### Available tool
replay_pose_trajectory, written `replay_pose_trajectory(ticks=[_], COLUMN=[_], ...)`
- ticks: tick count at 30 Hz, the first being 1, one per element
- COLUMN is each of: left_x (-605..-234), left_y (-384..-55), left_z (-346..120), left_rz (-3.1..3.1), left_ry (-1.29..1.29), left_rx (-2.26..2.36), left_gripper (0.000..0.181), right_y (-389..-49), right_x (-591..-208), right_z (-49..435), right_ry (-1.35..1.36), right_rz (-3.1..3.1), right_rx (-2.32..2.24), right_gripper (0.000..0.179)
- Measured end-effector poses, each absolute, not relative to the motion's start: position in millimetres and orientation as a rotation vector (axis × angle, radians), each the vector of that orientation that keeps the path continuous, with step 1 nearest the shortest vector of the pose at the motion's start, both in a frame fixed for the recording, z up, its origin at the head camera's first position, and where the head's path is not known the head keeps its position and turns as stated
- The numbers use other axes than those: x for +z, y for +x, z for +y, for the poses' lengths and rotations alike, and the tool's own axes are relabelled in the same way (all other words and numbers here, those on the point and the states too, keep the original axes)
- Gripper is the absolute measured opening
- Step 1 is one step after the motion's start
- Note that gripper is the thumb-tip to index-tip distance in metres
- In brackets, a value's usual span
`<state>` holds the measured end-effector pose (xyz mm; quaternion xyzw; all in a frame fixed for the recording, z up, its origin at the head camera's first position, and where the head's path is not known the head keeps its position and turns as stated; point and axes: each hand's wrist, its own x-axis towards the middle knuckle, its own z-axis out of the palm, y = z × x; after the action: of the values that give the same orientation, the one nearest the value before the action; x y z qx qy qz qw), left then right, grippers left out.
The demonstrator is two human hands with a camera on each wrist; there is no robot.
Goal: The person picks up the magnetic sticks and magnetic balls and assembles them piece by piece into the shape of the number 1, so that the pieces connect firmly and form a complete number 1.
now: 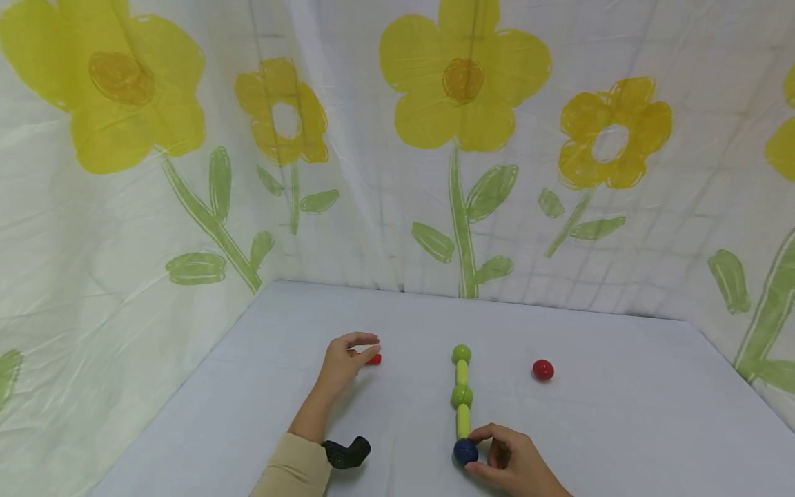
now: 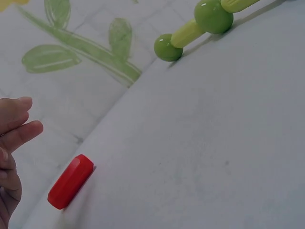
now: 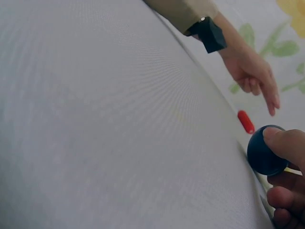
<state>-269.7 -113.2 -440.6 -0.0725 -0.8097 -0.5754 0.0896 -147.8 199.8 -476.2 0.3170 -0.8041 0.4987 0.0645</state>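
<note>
My right hand [image 1: 512, 459] pinches a dark blue ball [image 1: 465, 452] between thumb and fingers; the right wrist view shows the thumb on that ball [image 3: 261, 153]. The ball sits at the near end of a straight chain: a yellow-green rod [image 1: 463, 421], a green ball [image 1: 462, 396], another yellow-green rod [image 1: 462, 373] and a far green ball [image 1: 462, 354]. Over a short red rod [image 1: 374, 359] hovers my left hand [image 1: 341, 362], its fingers apart from it. In the left wrist view this faceted red rod [image 2: 70, 182] lies on the table, with nothing gripping it.
A loose red ball [image 1: 543, 370] lies on the white table [image 1: 621, 414], right of the chain. Behind the table hangs a pale curtain [image 1: 360, 228] printed with yellow flowers. A black wrist device [image 1: 348, 453] sticks out from the left sleeve [image 1: 295, 466].
</note>
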Motion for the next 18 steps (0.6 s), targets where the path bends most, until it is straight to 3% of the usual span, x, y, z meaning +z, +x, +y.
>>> replay_pose_trajectory(ticks=[18], left_x=[-454.4], left_y=[-275.4], left_z=[-135.4], left_rz=[-2.467], left_ry=[-0.119], left_rx=[-1.646], left_gripper=[0.030], right_y=[-147.4], right_x=[-475.6], right_z=[200.8], right_ry=[0.944], right_rz=[-2.459], right_rx=[1.545], right_gripper=[0.025])
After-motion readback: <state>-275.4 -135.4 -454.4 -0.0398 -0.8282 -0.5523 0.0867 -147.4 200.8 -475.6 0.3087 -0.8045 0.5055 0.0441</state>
